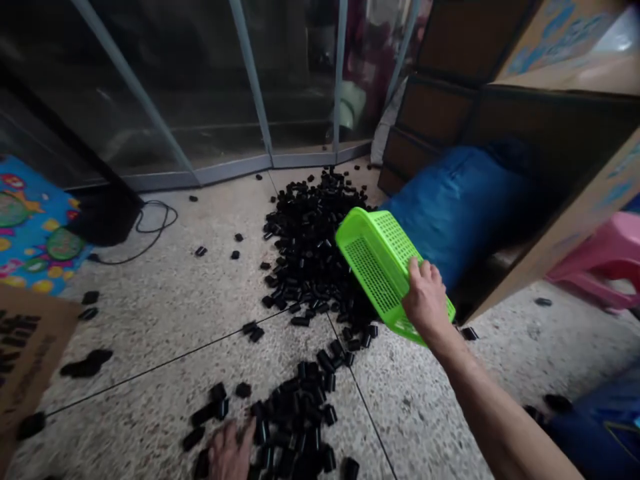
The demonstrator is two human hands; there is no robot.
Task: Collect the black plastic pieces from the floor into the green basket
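My right hand (426, 298) grips the rim of a bright green perforated plastic basket (381, 265). The basket is tilted on its side, its mouth facing left against a large heap of small black cylindrical pieces (313, 233) on the speckled floor. My left hand (230, 453) lies at the bottom edge of the view, fingers spread on the floor, touching a smaller cluster of the same black pieces (295, 417). Nothing is held in it.
A blue sack (460, 200) lies inside an open cardboard box (575, 220) to the right. A pink stool (607, 260) stands far right. Glass sliding doors (200, 87) close the back. A colourful mat (33, 227), a black cable (150, 230) and cardboard (25, 353) sit left.
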